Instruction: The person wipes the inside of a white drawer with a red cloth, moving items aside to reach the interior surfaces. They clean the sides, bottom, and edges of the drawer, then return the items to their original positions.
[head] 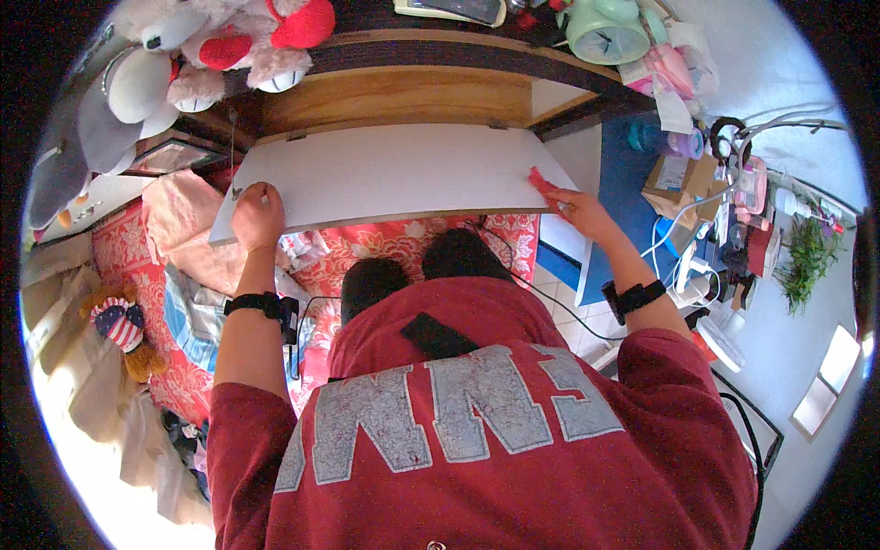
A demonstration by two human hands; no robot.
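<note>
A white drop-down flap panel point(405, 168) is hinged along the lower edge of an opened wooden compartment point(399, 103) and juts out before me. At its front left corner my left hand point(258, 218) rests with curled fingers, close to a thin metal stay point(233, 148). Whether those fingers grip anything is hidden. My right hand point(583, 214) is at the right front edge of the panel. A crumpled red cloth point(540, 181) sticks out from its fingers and lies against the panel's white face.
Above the compartment sit plush bears point(220, 48) and a green alarm clock point(608, 34). A bed with a red floral cover point(385, 237) lies beneath the panel. To the right are a blue cabinet side point(615, 185), a cardboard box point(677, 179) and loose cables point(701, 199).
</note>
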